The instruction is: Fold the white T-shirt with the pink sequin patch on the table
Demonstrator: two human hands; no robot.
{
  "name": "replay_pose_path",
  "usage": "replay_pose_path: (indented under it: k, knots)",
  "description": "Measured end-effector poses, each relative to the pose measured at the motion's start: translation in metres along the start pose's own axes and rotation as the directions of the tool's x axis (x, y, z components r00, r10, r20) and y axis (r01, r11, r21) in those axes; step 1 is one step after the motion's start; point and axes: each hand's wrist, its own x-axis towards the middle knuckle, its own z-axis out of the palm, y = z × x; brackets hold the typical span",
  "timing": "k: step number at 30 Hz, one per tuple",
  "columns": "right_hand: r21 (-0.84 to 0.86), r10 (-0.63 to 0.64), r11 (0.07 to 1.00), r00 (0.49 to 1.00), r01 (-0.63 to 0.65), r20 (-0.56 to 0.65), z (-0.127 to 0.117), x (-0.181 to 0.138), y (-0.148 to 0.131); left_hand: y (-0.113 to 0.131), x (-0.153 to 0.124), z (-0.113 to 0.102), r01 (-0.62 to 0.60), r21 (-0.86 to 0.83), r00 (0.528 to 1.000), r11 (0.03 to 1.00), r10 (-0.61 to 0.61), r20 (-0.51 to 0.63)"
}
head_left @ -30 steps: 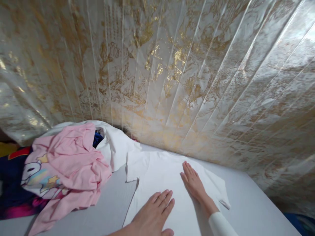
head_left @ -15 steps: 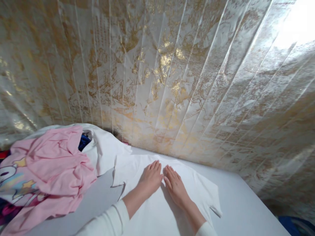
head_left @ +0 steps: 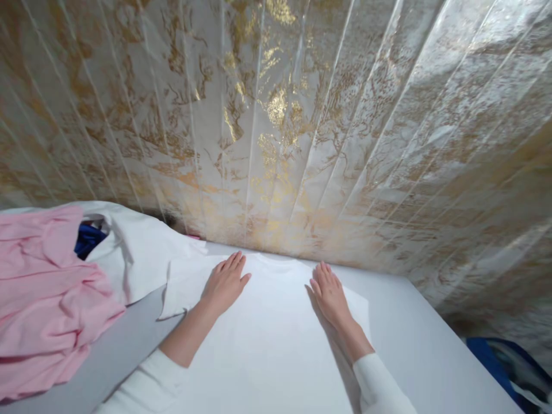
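A white short-sleeved T-shirt (head_left: pixel 271 333) lies spread out on the pale table, its neckline toward the wall. My left hand (head_left: pixel 227 282) rests flat on the shirt near its left shoulder, thumb apart from the fingers. On the other side of the neckline, my right hand (head_left: pixel 330 294) is laid palm down near the right shoulder, fingers stretched out. Neither hand grips the cloth. My right forearm covers part of the right sleeve, and the shirt's lower end runs out of view.
To the left, a pink garment (head_left: pixel 47 293) lies heaped beside a white garment (head_left: pixel 142 247), with dark blue cloth (head_left: pixel 88 238) between them. A pleated, gold-patterned curtain (head_left: pixel 259 126) hangs behind the table (head_left: pixel 401 322). A blue item (head_left: pixel 504 368) sits beyond the table's right edge.
My hands have moved apart, from close together at the shirt's middle out toward its two shoulders. The camera view has shifted to the right, so the pink garment sits further left.
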Motion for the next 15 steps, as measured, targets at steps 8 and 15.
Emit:
replay_pose_path:
  k: [8, 15]
  knots:
    - [0.056, -0.332, 0.942, 0.943, 0.332, -0.008, 0.008, -0.102, -0.069, -0.001, 0.0, -0.001, -0.021, 0.022, 1.0, 1.0, 0.021, -0.003]
    - [-0.098, -0.002, 0.995, 1.0, 0.002, 0.006, -0.002, -0.102, 0.012, -0.006, 0.002, -0.001, -0.032, 0.007, 0.999, 0.999, 0.032, -0.044]
